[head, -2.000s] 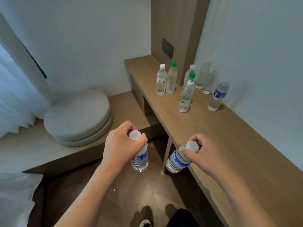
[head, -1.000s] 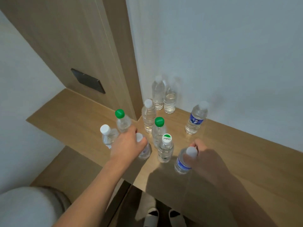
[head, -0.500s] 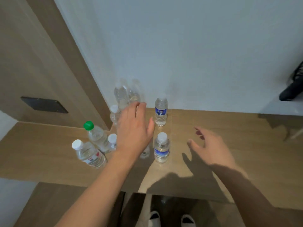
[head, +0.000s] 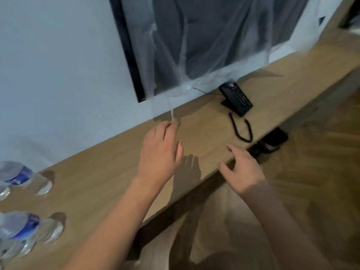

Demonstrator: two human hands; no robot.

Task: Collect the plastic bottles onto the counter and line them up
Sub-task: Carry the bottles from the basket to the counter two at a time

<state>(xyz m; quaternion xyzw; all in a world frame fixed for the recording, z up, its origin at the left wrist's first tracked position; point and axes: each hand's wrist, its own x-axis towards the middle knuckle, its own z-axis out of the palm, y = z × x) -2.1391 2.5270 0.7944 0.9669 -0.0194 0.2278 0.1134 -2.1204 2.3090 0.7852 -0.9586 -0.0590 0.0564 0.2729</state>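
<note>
Both hands, left [head: 159,152] and right [head: 241,172], now hover spread over bare counter [head: 101,172], bottles [head: 25,227] seemingly blurred at left edge.

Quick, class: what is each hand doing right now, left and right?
Left hand: open, holding nothing, over the counter.
Right hand: open, fingers loosely curled, holding nothing.

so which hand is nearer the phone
Right. The right hand is at the counter's front edge, just below the phone cord; the left hand lies further left.

counter [head: 101,184]: matt wood | bottles [head: 29,228]: clear glossy plastic | phone [head: 236,98]: black plastic
</note>
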